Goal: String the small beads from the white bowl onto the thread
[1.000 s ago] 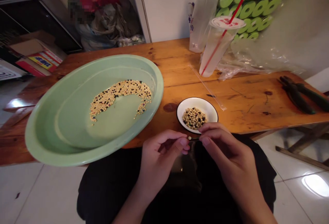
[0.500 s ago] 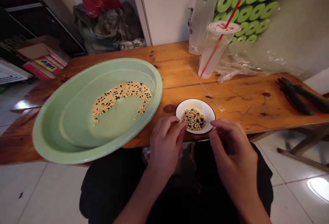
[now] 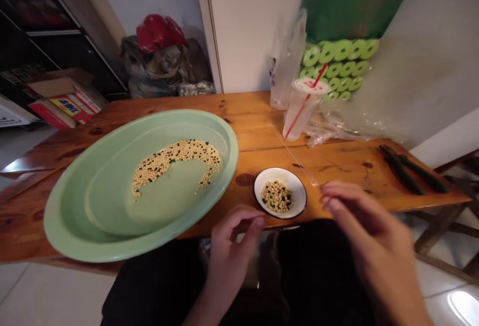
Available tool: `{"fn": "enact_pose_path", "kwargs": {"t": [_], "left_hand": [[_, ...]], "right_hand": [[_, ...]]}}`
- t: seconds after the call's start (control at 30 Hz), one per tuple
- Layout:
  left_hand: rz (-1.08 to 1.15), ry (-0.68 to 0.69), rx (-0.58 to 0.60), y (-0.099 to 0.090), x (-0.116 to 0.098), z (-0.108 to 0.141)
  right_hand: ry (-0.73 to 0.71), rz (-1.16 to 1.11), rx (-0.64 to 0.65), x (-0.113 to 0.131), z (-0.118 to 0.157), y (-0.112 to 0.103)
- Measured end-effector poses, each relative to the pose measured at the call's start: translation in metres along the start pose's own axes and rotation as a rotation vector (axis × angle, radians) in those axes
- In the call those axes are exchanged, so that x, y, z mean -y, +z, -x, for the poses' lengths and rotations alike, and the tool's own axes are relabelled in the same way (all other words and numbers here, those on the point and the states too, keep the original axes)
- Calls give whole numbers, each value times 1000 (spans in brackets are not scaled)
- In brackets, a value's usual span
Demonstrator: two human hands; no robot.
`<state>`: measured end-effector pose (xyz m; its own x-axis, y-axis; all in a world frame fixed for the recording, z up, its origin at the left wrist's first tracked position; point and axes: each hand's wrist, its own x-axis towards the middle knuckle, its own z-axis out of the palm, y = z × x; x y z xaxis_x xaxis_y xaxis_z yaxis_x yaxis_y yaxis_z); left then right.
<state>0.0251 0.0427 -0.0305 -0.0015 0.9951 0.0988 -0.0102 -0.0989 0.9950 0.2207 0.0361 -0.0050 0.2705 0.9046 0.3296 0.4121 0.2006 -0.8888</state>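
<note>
Your left hand [image 3: 232, 238] sits at the 7 o'clock side of the small white bowl [image 3: 290, 180], fingers loosely curled just by its dark rim; you can't tell if a bean is pinched in those fingertips [image 3: 258, 222]. Your right hand [image 3: 368, 221] is blurred at the bowl's 3 o'clock, out over the table, not touching the bowl, thumb and fingers drawn close; can't tell if it holds anything. Neither hand is clenched in a fist. The mixed beans [image 3: 277, 197], pale with some black ones, lie in the bowl's middle. Big green basin [image 3: 56, 226] sits at your 10 o'clock on the wooden table [image 3: 348, 166], with a curved band of the same beans [image 3: 175, 163] on its floor. Plastic cup with red straw [image 3: 301, 106] stands at 12 o'clock beyond the bowl, clear plastic bag [image 3: 288, 56] behind it. Pliers [image 3: 402, 171] lie at 2 o'clock near the table's right end.
</note>
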Motion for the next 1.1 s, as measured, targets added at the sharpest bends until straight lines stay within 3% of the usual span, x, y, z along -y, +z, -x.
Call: {"fn": "enact_pose_path", "kwargs": {"t": [0.07,0.17,0.27,0.33,0.53,0.77,0.97,1.1], "left_hand": [[50,-80,-27,-1,3,1],[95,-166,-32,0,10,2],[92,-181,-13,2,21,2],[98,-179,-16,3,30,1],[138,-223,-21,1,47,-3],[172,-193,-47,4,46,-6],[204,-181,-121,0,41,-12],[231,-186,-183,-4,36,-12]], "right_hand": [[-36,149,-153,-6,-51,-15],[-121,216,-248,-23,-144,-20],[-203,218,-229,-41,-214,-3],[-238,194,-237,-51,-235,15],[-333,98,-349,-59,-238,48],[-384,95,-403,-44,-229,40],[-433,47,-431,9,-211,14],[-468,-17,-355,55,-185,-15]]}}
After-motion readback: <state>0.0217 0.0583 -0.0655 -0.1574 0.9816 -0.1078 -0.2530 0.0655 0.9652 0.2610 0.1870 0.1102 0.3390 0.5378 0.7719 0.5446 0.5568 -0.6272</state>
